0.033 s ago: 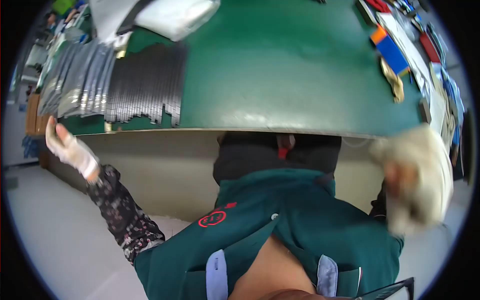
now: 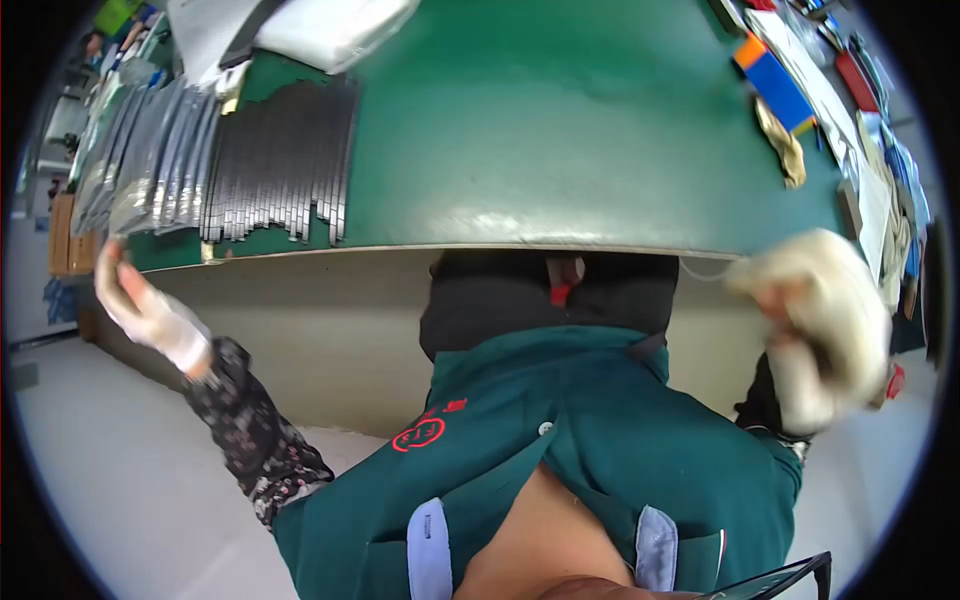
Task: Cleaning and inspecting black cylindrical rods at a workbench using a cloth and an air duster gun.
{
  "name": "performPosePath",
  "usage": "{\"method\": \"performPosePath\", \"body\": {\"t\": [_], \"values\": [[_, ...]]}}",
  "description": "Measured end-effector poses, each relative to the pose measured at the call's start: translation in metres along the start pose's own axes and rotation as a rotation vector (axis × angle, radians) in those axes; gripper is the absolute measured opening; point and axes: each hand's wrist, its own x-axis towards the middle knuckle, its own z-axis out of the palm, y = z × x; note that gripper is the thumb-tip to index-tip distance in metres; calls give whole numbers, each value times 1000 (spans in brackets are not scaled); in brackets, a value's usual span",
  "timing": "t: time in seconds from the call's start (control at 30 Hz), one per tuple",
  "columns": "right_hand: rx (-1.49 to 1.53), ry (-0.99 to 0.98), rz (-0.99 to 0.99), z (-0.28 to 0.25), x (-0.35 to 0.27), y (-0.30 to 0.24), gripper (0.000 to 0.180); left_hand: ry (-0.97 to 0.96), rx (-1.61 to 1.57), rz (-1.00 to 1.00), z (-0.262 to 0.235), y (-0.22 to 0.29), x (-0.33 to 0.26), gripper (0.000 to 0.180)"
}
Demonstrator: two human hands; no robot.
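My left hand (image 2: 150, 310), in a white glove that leaves the fingertips bare, is raised just off the front left corner of the green table (image 2: 560, 150). Its fingers are stretched out, and nothing shows in them. Closest to it are clear plastic-wrapped grey bundles (image 2: 150, 160), standing side by side. Against these lies a row of thin dark strips (image 2: 275, 165) with uneven near ends. At the right, beyond the table's front corner, a bunched cream cloth (image 2: 850, 310) hangs in my right hand (image 2: 785, 297). Motion blurs the cloth, which hides most of those fingers.
A white plastic-wrapped package (image 2: 330, 30) lies at the back left. Along the right edge are a blue and orange block (image 2: 775, 85), a tan cloth piece (image 2: 782, 148) and a small dark block (image 2: 848, 208). A brown box (image 2: 72, 235) stands beyond the left corner.
The cream cloth has swung slightly up and left with my right hand, and its folds have shifted. My left hand has moved slightly right and down. The whole view has shifted a little.
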Motion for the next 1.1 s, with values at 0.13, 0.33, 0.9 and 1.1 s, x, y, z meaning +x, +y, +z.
{"method": "performPosePath", "body": {"t": [0.13,0.33,0.9,1.1], "values": [[912,-168,570,56,-114,79,29,-789,-716,88,10,102,-114,31],[-160,280,1065,95,-273,208,24,-1203,-424,-624,38,115,-209,29],[-652,402,-282,8,-130,-58,13,-710,-402,426,56,168,-136,21],[-768,245,-335,-36,-95,-70,20,-738,-416,494,78,194,-90,23]]}}
